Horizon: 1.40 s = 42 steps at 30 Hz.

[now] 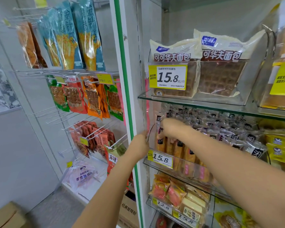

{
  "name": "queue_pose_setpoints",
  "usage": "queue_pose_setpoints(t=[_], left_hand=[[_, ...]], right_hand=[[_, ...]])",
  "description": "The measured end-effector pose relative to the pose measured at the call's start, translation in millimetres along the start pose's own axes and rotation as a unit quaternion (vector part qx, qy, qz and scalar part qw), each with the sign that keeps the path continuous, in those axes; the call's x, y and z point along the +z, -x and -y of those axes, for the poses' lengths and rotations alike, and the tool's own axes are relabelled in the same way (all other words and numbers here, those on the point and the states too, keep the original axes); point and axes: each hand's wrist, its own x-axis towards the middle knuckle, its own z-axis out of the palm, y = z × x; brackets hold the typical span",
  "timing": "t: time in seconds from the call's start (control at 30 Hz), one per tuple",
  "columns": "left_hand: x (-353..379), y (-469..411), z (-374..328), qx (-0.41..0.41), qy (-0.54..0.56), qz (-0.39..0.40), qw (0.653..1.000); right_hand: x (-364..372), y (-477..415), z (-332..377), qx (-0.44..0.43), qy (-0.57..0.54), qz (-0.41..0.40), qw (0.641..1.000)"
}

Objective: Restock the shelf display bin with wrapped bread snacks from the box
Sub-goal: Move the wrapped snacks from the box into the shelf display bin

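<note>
On the middle glass shelf stands a clear display bin (150, 131) holding several wrapped bread snacks (190, 155), long golden sticks in clear wrappers with black labels. More of them lie piled at the back (224, 127). My left hand (140, 144) holds the bin's left wall at its front edge. My right hand (170, 130) reaches into the bin's front left corner, thumb and fingers curled down round an upright bread snack (160, 140). A cardboard box (4, 216) sits on the floor at the lower left.
A yellow 15.8 price tag (160, 159) hangs on the bin's front. Cocoa waffle bread packs (220, 69) fill the shelf above, and cake packs (176, 195) the shelf below. Left of the green-edged post (127, 89), snack bags (82, 99) hang on wire hooks. A printed carton (128, 209) stands by the post's foot.
</note>
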Motion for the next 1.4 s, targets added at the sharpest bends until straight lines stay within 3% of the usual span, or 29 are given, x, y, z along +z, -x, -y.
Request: queue_pose_setpoints(t=[0.1, 0.27, 0.37, 0.43, 0.57, 0.7, 0.9, 1.17, 1.27, 1.4], left_hand=[[14, 29, 18, -0.009, 0.042, -0.005, 0.999], [21, 75, 51, -0.027, 0.102, -0.027, 0.994], [21, 105, 71, -0.042, 0.151, -0.078, 0.984], [29, 135, 87, -0.057, 0.178, -0.096, 0.978], [76, 212, 139, -0.152, 0.215, -0.106, 0.959], [137, 294, 193, -0.301, 0.233, -0.036, 0.924], [239, 394, 304, -0.469, 0.233, 0.004, 0.852], [405, 449, 449, -0.571, 0.172, 0.077, 0.799], [468, 465, 502, -0.568, 0.151, 0.088, 0.804], [544, 481, 569, -0.455, 0.007, 0.149, 0.878]], right_hand=[[-2, 8, 3, -0.012, 0.083, -0.076, 0.994], [7, 35, 5, -0.056, 0.177, -0.243, 0.952], [35, 65, 11, -0.174, 0.149, -0.34, 0.912], [78, 86, 17, -0.263, 0.082, -0.341, 0.899], [198, 114, 22, -0.22, 0.043, -0.181, 0.958], [328, 120, 13, -0.148, 0.023, -0.007, 0.989], [528, 113, -5, -0.047, -0.04, 0.161, 0.985], [773, 69, -12, -0.078, -0.005, 0.274, 0.959], [854, 47, -17, -0.106, 0.007, 0.316, 0.943], [941, 16, -17, -0.163, 0.014, 0.329, 0.93]])
